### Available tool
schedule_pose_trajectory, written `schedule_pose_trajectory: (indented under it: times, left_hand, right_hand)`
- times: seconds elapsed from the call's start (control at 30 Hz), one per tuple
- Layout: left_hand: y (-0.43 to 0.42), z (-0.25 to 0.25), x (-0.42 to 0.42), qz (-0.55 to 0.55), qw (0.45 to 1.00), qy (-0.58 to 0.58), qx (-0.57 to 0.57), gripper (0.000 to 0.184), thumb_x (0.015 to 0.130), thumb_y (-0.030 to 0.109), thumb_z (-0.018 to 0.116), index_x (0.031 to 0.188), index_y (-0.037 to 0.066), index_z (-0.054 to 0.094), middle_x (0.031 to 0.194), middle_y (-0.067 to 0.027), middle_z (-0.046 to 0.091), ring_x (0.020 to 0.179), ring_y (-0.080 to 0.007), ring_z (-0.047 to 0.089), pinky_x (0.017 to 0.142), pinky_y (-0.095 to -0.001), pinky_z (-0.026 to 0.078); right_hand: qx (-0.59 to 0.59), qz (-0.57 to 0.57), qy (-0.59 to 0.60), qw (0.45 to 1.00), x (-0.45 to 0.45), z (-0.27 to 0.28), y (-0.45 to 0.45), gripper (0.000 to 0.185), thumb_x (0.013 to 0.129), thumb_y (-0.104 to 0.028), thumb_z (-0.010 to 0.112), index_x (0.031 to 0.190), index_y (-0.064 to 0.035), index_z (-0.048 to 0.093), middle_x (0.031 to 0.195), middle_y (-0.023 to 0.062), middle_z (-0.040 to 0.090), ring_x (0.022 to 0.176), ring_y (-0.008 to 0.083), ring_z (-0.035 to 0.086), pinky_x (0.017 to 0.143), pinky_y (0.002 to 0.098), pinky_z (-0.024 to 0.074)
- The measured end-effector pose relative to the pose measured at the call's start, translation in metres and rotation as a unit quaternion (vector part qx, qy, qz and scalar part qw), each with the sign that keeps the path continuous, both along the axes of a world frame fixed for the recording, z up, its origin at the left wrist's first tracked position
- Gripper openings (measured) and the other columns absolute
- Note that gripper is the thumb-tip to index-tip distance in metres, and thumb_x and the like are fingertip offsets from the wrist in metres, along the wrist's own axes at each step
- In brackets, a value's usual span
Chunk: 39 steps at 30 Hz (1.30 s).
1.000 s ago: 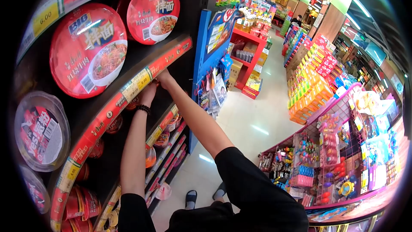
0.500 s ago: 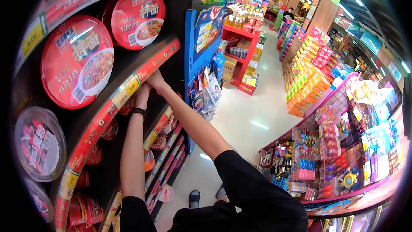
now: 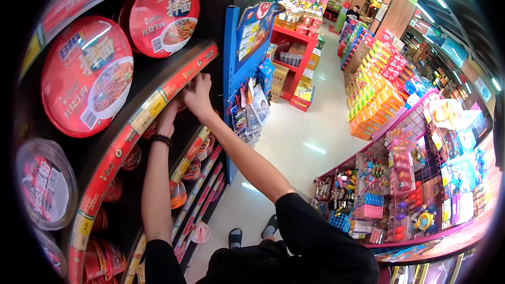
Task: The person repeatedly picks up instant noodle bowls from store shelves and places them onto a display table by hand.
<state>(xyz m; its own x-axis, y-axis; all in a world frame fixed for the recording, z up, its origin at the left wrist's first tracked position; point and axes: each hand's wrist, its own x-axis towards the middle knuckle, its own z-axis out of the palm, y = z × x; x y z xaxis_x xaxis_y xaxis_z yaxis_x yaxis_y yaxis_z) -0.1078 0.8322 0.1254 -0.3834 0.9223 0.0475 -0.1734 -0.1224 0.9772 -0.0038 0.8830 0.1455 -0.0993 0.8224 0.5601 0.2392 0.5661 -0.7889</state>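
Observation:
My right hand is at the right end of the curved shelf edge, its fingers curled near the red label strip. Just below and left of it, my left hand reaches under that edge, with a dark beaded bracelet on the wrist. The shelf hides its fingertips, and nothing held can be made out in either hand. Above the edge stand a large red noodle bowl and a second red bowl. Red cups sit on the level below, left of my left wrist.
Clear-lidded bowls are at the far left. A blue panel with hanging packets stands right of my hands. Beyond are a red display shelf, stacked boxes, a pink wire rack and a distant person.
My right hand has risen along the shelf edge, and its curled fingers now show. My left hand stays low beside it. The view has shifted slightly.

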Motion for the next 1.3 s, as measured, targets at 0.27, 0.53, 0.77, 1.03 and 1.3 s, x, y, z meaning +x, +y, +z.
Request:
schedule_pose_trajectory:
  times: [0.27, 0.53, 0.77, 1.03, 1.3]
  left_hand:
    - [-0.074, -0.028, 0.064, 0.001, 0.989, -0.029, 0.147, 0.069, 0.087, 0.009, 0.074, 0.145, 0.006, 0.036, 0.139, -0.0101, 0.05, 0.123, -0.0215, 0.055, 0.1, -0.0365, 0.051]
    - [-0.138, -0.081, 0.138, 0.04, 0.995, -0.084, 0.021, 0.076, 0.082, 0.001, 0.075, 0.144, 0.008, 0.032, 0.131, -0.008, 0.053, 0.119, -0.0206, 0.056, 0.099, -0.0365, 0.05]
    - [-0.162, -0.093, 0.248, -0.119, 0.99, -0.079, -0.016, 0.1, 0.059, 0.012, 0.095, 0.142, 0.001, 0.039, 0.128, -0.0111, 0.058, 0.117, -0.0218, 0.059, 0.097, -0.0388, 0.051]
    - [-0.082, -0.089, 0.382, -0.333, 0.932, 0.145, 0.009, 0.091, 0.061, 0.016, 0.095, 0.137, 0.002, 0.047, 0.13, -0.0108, 0.06, 0.117, -0.0213, 0.06, 0.099, -0.0374, 0.05]
    - [0.031, -0.08, 0.454, -0.424, 0.899, 0.106, 0.018, 0.105, 0.06, 0.019, 0.095, 0.145, 0.0, 0.035, 0.138, -0.0128, 0.051, 0.127, -0.0223, 0.052, 0.106, -0.0385, 0.043]
  right_hand:
    - [0.101, 0.066, 0.066, 0.991, 0.074, -0.019, -0.09, 0.054, 0.082, -0.009, 0.067, 0.131, 0.0, 0.047, 0.145, 0.0261, 0.044, 0.131, 0.0411, 0.046, 0.109, 0.0443, 0.0351]
    - [-0.004, 0.095, 0.06, 0.994, 0.173, -0.058, -0.149, 0.059, 0.085, -0.01, 0.071, 0.137, 0.0012, 0.045, 0.114, 0.0181, 0.05, 0.109, 0.0316, 0.052, 0.099, 0.0366, 0.042]
    - [-0.135, 0.204, 0.068, 0.967, 0.325, -0.105, -0.142, 0.111, 0.071, -0.024, 0.089, 0.154, -0.0038, 0.018, 0.141, 0.0155, 0.037, 0.131, 0.0273, 0.042, 0.111, 0.0385, 0.0343]
    - [-0.318, 0.212, 0.14, 0.913, 0.493, -0.105, -0.115, 0.133, 0.059, -0.022, 0.097, 0.156, -0.0035, 0.008, 0.153, 0.0132, 0.032, 0.142, 0.0228, 0.033, 0.117, 0.0391, 0.0286]
    - [-0.322, 0.078, 0.209, 0.92, 0.561, -0.112, -0.056, 0.12, 0.053, -0.019, 0.099, 0.149, -0.0013, 0.029, 0.144, 0.0115, 0.047, 0.132, 0.0218, 0.047, 0.111, 0.0385, 0.0387]
